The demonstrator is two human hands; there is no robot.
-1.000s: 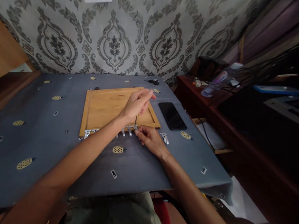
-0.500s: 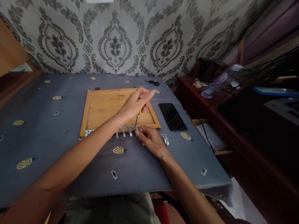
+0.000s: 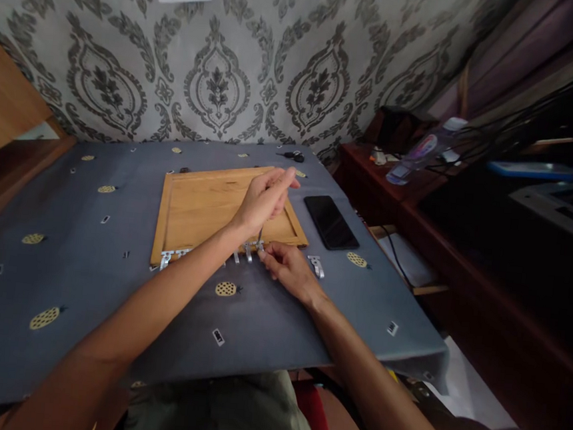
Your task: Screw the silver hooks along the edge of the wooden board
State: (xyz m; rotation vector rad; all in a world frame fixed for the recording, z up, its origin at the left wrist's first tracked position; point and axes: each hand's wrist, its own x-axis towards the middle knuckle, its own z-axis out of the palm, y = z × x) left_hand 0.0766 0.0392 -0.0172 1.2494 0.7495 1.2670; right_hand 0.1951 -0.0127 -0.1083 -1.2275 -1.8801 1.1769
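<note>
A shallow wooden tray-like board (image 3: 200,204) with a raised frame lies on the table. Along its near edge sits a row of silver metal hooks (image 3: 248,252), partly covered by my left forearm. My left hand (image 3: 266,203) is closed around a screwdriver (image 3: 261,233) above the right part of the board; its handle is hidden, and the thin shaft points down at the rightmost hook of the row. Low at that edge, my right hand (image 3: 287,265) pinches this hook between thumb and fingers. One loose silver hook (image 3: 316,266) rests on the cloth just right of my right hand.
Right of the board lies a black phone (image 3: 331,222). Keys (image 3: 291,156) are behind it near the wall. The table wears a grey-blue cloth (image 3: 110,280) with pineapple prints. A plastic bottle (image 3: 425,153) and cables stand on the dark red desk at right.
My left hand has rotated around the screwdriver, and the yellow part of the tool seen before is now covered. My right hand stays at the same hook.
</note>
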